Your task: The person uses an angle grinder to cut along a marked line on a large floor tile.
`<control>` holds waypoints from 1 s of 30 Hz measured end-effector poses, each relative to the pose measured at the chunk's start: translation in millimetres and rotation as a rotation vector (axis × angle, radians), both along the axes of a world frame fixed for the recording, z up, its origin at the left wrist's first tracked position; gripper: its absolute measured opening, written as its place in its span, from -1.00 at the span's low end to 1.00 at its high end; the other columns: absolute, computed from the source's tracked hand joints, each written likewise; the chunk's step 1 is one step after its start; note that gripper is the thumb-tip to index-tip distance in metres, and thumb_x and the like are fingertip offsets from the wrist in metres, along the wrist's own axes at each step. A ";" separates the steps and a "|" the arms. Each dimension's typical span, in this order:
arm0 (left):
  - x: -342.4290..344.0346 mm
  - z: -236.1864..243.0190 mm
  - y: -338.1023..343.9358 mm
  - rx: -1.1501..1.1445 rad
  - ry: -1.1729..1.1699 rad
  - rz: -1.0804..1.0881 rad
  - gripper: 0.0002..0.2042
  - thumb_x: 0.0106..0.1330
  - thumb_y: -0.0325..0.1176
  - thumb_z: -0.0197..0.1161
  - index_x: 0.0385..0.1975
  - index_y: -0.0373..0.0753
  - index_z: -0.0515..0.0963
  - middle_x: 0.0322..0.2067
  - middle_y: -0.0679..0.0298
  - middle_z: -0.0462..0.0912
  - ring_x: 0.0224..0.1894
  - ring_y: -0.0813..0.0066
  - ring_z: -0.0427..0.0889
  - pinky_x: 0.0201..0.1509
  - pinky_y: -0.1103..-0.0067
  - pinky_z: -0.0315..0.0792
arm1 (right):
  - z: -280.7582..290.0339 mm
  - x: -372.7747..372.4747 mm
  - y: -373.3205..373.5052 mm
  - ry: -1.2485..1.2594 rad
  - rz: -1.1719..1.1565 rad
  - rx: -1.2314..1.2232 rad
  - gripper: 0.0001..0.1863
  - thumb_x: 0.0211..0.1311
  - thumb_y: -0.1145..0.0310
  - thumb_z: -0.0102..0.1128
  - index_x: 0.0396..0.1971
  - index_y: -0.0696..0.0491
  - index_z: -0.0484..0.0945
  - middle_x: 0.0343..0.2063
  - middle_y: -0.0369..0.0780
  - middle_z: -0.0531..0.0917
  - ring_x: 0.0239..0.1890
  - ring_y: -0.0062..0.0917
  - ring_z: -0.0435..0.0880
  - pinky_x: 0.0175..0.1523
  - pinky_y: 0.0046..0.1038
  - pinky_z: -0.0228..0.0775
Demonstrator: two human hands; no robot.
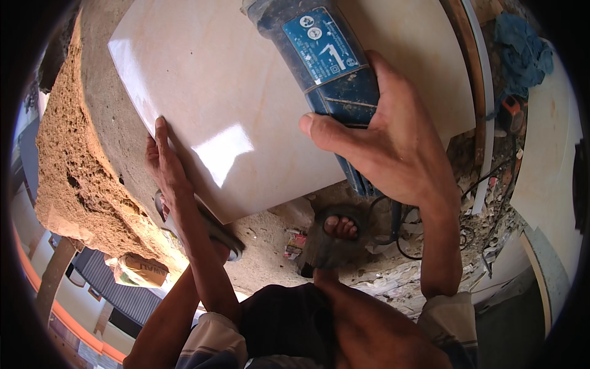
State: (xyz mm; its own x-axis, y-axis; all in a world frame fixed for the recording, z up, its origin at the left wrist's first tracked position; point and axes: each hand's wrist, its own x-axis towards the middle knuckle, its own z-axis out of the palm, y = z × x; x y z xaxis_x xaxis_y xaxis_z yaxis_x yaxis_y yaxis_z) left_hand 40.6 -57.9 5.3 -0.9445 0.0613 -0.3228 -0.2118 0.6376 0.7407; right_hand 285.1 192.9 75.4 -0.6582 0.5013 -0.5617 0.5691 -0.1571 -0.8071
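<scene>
My right hand (393,141) is wrapped round the body of a blue, dusty corded power tool (332,92) with a label on top, lying over a large glossy cream tile (203,80). The tool's upper end runs out of the frame. My left hand (166,160) grips the tile's left edge, index finger along the rim, other fingers partly hidden. Beneath the tile's lower edge are my feet in dark sandals, the right foot (340,227) near the cord.
Rough concrete (104,74) with crumbly sandy edge lies at left, beside a bag (138,270). At right are long strips (476,141), a blue cloth (522,49), an orange-and-black tool (513,114), cords, rubble and pale boards (547,172).
</scene>
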 end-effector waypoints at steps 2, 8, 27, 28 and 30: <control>-1.7 -0.1 -1.9 0.010 0.010 -0.013 -0.42 0.50 0.12 0.32 0.26 -0.25 0.65 0.18 0.19 0.72 0.18 0.41 0.67 0.23 0.45 0.58 | -0.5 1.9 -0.8 0.010 -0.002 -0.006 -0.41 0.19 0.25 0.60 0.08 0.21 0.51 -0.29 -0.24 0.65 -0.29 -0.58 0.66 -0.18 -0.44 0.60; 0.9 1.9 2.6 0.057 0.018 -0.008 -0.43 0.51 0.06 0.34 0.29 -0.30 0.62 0.20 0.19 0.71 0.20 0.43 0.66 0.23 0.48 0.57 | -0.4 6.5 -3.5 0.012 0.000 0.002 -0.40 0.19 0.24 0.60 0.09 0.21 0.50 -0.30 -0.24 0.64 -0.29 -0.58 0.66 -0.18 -0.44 0.60; 2.6 -1.9 3.1 0.052 0.110 -0.033 -0.50 0.44 0.17 0.40 -0.10 -0.24 0.72 -0.32 0.26 0.77 -0.30 0.51 0.70 -0.16 0.45 0.63 | 3.8 20.4 -9.9 -0.012 0.005 0.027 -0.45 0.17 0.23 0.59 0.04 0.19 0.54 -0.30 -0.26 0.64 -0.29 -0.59 0.63 -0.15 -0.44 0.56; 3.2 -1.8 4.0 0.056 0.116 -0.036 -0.51 0.44 0.16 0.40 -0.10 -0.24 0.72 -0.32 0.26 0.77 -0.30 0.51 0.70 -0.16 0.45 0.63 | 4.4 21.1 -10.0 -0.013 0.005 0.029 -0.45 0.17 0.24 0.59 0.04 0.19 0.54 -0.30 -0.26 0.64 -0.28 -0.59 0.63 -0.14 -0.44 0.56; 2.0 -3.0 2.9 0.076 0.117 -0.050 -0.51 0.45 0.15 0.39 -0.09 -0.25 0.72 -0.30 0.25 0.78 -0.29 0.49 0.71 -0.15 0.44 0.64 | 4.7 22.8 -10.7 -0.013 0.006 0.033 -0.45 0.17 0.24 0.59 0.04 0.19 0.54 -0.30 -0.26 0.63 -0.28 -0.60 0.63 -0.14 -0.44 0.56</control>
